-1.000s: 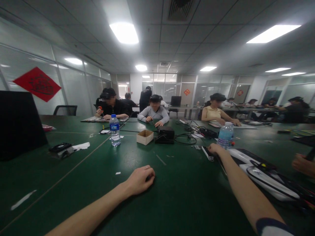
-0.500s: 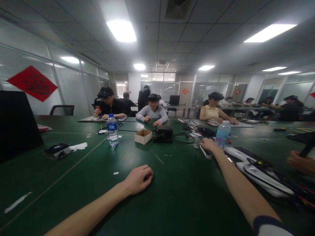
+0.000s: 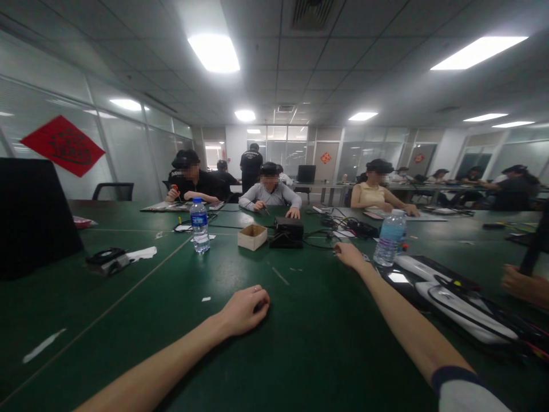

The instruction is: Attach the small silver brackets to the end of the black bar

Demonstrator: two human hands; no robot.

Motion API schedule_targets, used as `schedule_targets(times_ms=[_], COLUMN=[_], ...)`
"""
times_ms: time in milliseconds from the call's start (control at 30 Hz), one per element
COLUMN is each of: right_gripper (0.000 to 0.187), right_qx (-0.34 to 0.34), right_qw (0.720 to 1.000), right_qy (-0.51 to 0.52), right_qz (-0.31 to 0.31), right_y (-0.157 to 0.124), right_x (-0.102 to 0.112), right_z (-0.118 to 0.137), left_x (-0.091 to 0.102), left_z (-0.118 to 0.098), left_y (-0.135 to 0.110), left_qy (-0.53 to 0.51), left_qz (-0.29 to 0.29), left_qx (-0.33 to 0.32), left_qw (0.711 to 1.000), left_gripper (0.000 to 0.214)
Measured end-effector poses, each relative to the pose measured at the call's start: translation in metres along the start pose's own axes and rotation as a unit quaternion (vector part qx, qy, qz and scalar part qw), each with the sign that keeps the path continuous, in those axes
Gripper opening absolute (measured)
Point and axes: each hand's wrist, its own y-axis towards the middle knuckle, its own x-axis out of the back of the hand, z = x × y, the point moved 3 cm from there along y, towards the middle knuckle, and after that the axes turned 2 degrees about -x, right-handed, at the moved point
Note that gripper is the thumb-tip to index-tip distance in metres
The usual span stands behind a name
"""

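Observation:
My left hand (image 3: 243, 310) rests on the green table (image 3: 309, 343) in front of me. Its fingers are curled in loosely, with a ring on one finger, and what lies under them is hidden. My right arm is stretched far out. My right hand (image 3: 349, 254) lies low on the table, its fingers pointing away towards small parts and cables (image 3: 326, 234). It is just left of a clear water bottle (image 3: 389, 237) and does not touch the bottle. Nothing shows in this hand.
A second water bottle (image 3: 199, 224), a small cardboard box (image 3: 252, 236) and a black device (image 3: 288, 232) stand mid-table. A dark screen (image 3: 34, 217) stands at the left. A white appliance with cables (image 3: 463, 309) lies at the right, beside another person's hand (image 3: 521, 285). Several people sit opposite.
My right hand has slid left along the table, from beside the flat white thing to a spot left of the bottle. My left hand has stayed where it was.

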Motion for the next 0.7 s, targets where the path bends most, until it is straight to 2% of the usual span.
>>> schedule_targets(times_ms=[167, 300, 500, 700], right_gripper=[0.040, 0.047, 0.048, 0.044], right_qx=[-0.106, -0.171, -0.175, -0.173], right_qw=[0.994, 0.984, 0.982, 0.982], right_qy=[-0.027, -0.035, -0.026, -0.027], right_qz=[0.003, 0.041, 0.070, 0.065], right_y=[0.003, 0.000, 0.000, -0.001], right_x=[0.022, 0.019, 0.007, 0.004], right_z=[-0.032, -0.052, -0.050, -0.048], left_x=[-0.001, -0.002, -0.001, -0.001], left_z=[0.000, 0.001, 0.002, 0.001], left_y=[0.001, 0.001, 0.000, 0.000], left_qy=[0.003, -0.001, -0.005, 0.007], left_qz=[-0.006, -0.010, -0.003, -0.006], left_qx=[-0.009, -0.010, 0.000, -0.006], left_qw=[1.000, 1.000, 1.000, 1.000], left_gripper=[0.013, 0.013, 0.014, 0.013])
